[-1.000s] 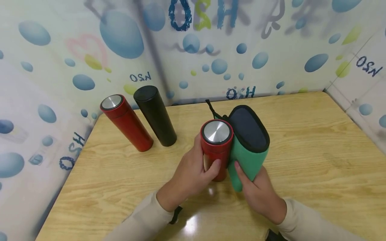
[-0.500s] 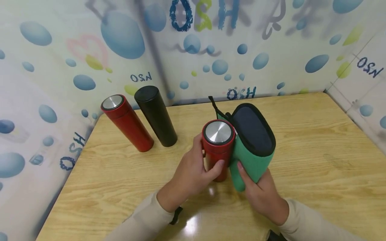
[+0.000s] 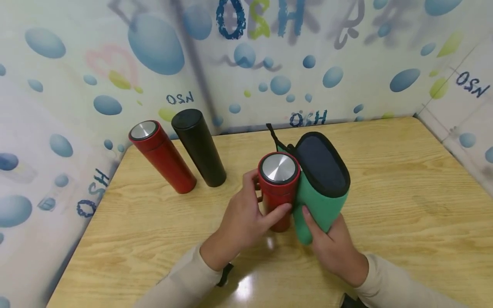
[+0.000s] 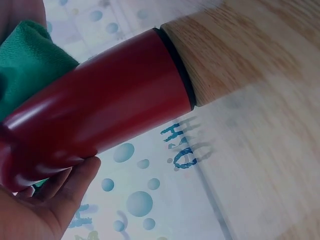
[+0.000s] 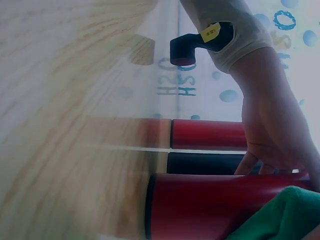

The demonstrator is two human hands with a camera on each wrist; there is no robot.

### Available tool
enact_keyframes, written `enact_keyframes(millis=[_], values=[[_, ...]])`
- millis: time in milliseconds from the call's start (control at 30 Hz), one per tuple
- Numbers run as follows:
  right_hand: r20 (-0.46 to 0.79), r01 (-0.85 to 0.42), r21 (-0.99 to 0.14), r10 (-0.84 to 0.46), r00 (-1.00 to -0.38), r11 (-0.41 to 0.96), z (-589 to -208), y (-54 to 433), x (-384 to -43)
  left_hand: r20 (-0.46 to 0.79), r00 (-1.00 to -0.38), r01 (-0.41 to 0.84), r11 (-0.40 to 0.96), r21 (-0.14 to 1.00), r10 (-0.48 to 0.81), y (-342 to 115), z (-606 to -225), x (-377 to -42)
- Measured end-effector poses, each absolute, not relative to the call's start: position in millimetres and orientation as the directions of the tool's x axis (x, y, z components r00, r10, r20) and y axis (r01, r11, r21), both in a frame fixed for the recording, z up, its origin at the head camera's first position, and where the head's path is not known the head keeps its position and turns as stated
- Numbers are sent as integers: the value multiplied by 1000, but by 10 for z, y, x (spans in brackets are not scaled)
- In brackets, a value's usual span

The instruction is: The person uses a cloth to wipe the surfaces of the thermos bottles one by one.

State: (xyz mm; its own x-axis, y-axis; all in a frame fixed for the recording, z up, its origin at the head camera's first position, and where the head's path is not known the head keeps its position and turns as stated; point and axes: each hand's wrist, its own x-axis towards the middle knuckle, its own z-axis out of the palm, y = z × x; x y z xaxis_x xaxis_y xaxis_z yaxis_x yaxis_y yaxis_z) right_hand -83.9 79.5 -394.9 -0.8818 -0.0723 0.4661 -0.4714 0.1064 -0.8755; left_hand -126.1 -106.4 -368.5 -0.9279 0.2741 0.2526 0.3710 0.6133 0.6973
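Note:
A red thermos flask (image 3: pixel 279 194) with a silver lid stands upright on the wooden table. My left hand (image 3: pixel 244 216) holds it, thumb across the front and fingers at its far left side. Right beside the flask, a green bottle sleeve (image 3: pixel 321 205) with a dark lining and black strap is in my right hand (image 3: pixel 335 252), its mouth tilted up. The sleeve touches the flask's side. In the left wrist view the flask's body (image 4: pixel 115 95) fills the middle, sleeve cloth (image 4: pixel 35 70) behind it. The right wrist view shows the flask base (image 5: pixel 200 210) on the table.
A second red thermos flask (image 3: pixel 163 158) and a black flask (image 3: pixel 199 149) stand at the back left of the table (image 3: pixel 404 214). Behind the table is a wall (image 3: pixel 215 72) printed with blue drops. A wrist camera (image 5: pixel 184 52) sits on the left sleeve.
The green sleeve has shifted slightly right and its mouth looks wider. My left thumb has slid a little right across the flask, and the fingers behind it have loosened slightly.

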Motion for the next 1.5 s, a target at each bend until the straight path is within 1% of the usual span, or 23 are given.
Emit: enact_keyframes(millis=[100,167,233,367,467,567,733,833,900,1067,1167,1267,1400,1500], values=[[529,-533,-842,-64,-846,89,-3945,801,-843,261,-925,378,624,684,275,-1058,-3680,-1266],[537,-541,-836,-69,-841,88,-3945,806,-846,273,-922,387,638,666,275,-1057,-3682,-1267],[516,-522,-847,-81,-853,101,-3948,812,-849,290,-917,399,652,644,275,-1056,-3687,-1268],[430,-443,-888,-119,-895,122,-3950,815,-851,339,-895,442,674,593,289,-1059,-3695,-1275],[390,-405,-906,-134,-911,119,-3949,809,-849,347,-887,457,678,576,303,-1061,-3703,-1277],[415,-427,-899,-115,-902,103,-3951,799,-843,332,-891,453,675,582,311,-1066,-3715,-1275],[512,-517,-854,-77,-855,54,-3949,802,-831,324,-889,457,666,590,323,-1066,-3723,-1282],[526,-530,-847,-79,-847,45,-3943,808,-836,314,-895,446,670,594,318,-1060,-3719,-1288],[499,-506,-861,-96,-861,63,-3941,808,-841,294,-907,421,675,606,302,-1057,-3711,-1286],[370,-395,-907,-170,-913,146,-3952,805,-856,254,-934,356,681,639,250,-1054,-3705,-1279],[324,-361,-916,-206,-923,175,-3960,804,-865,260,-935,352,689,633,239,-1054,-3714,-1278],[313,-355,-916,-223,-923,186,-3964,806,-869,271,-929,367,698,615,250,-1056,-3728,-1284],[357,-388,-907,-190,-914,162,-3952,808,-869,283,-912,410,699,586,297,-1075,-3745,-1292],[429,-446,-885,-139,-892,133,-3937,808,-864,289,-894,448,690,568,342,-1090,-3749,-1295]])
